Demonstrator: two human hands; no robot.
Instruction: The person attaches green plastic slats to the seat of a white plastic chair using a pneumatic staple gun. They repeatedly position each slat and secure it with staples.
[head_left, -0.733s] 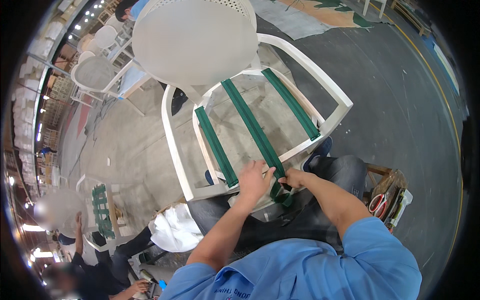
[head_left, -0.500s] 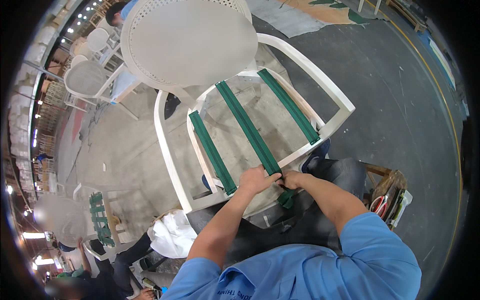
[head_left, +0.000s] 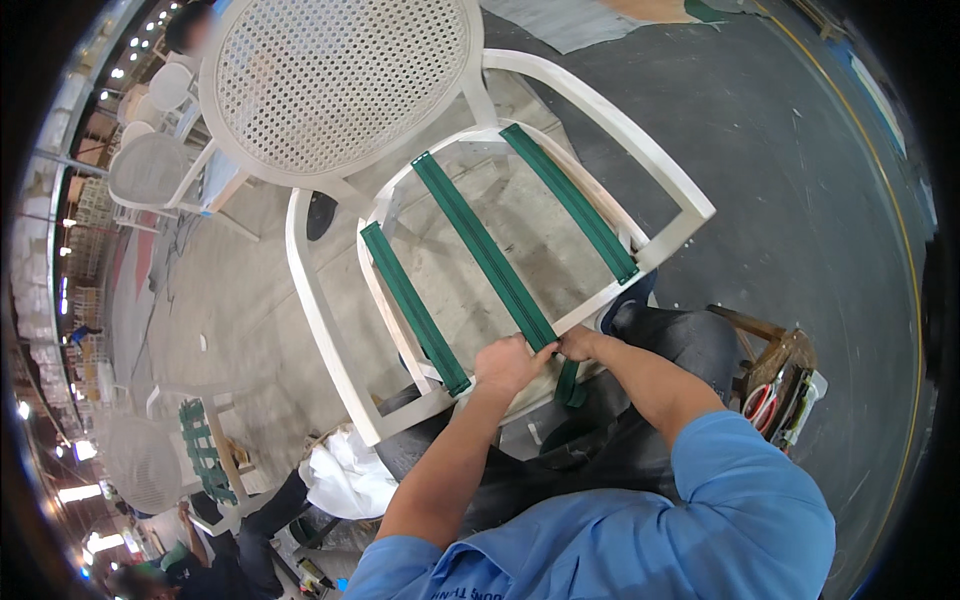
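Observation:
In front of me stands a whitish wooden armchair frame (head_left: pixel 325 310) with a round woven cane back (head_left: pixel 340 85). Three green webbing straps span its open seat from back rail to front rail. My left hand (head_left: pixel 508 365) is closed on the front end of the middle webbing strap (head_left: pixel 485 245), thumb pressed at the front rail. Right beside it, my right hand (head_left: pixel 584 345) grips the same strap where it passes over the rail; its fingertips are partly hidden. A loose strap tail (head_left: pixel 569 386) hangs below. The left strap (head_left: pixel 412 305) and right strap (head_left: pixel 570 200) lie flat.
At my right, a wooden stool (head_left: pixel 770 345) carries red-handled scissors (head_left: pixel 762 405) and other tools. White cloth (head_left: pixel 350 475) lies at my left. Beyond it, a co-worker sits by another chair with green webbing (head_left: pixel 205 450). More pale chairs (head_left: pixel 150 170) stand at the far left.
The chair has shifted slightly left and up in the picture as the view moved. Both hands remain on the middle strap at the front rail, and its hanging tail sits a little differently.

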